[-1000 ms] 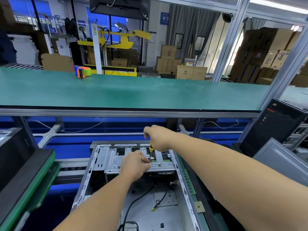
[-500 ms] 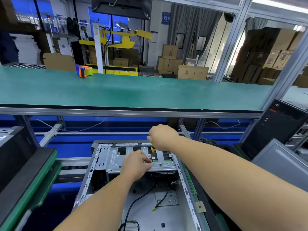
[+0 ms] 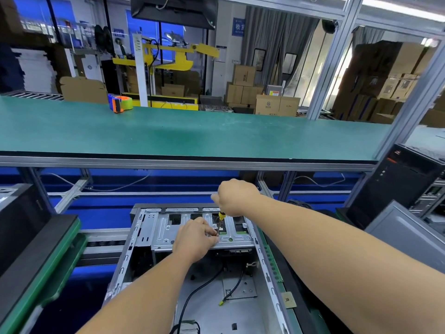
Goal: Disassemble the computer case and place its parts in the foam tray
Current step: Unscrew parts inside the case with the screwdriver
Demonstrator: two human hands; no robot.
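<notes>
Head view: right hand (image 3: 237, 197) grips a screwdriver (image 3: 220, 221) upright over the bracket (image 3: 192, 225) of the open case (image 3: 265, 266). Left hand (image 3: 193, 238) fingers pinch at its tip.

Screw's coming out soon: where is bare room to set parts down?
The long green bench shelf is bare right of the orange-and-green tape dispenser. It is crowded at the open grey metal computer case, with both hands on its drive cage and black cables on its floor.

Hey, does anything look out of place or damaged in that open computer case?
Nothing stands out. Loose black cables lie inside the open case, as fits disassembly. The right hand holds a screwdriver at the drive bracket.
</notes>
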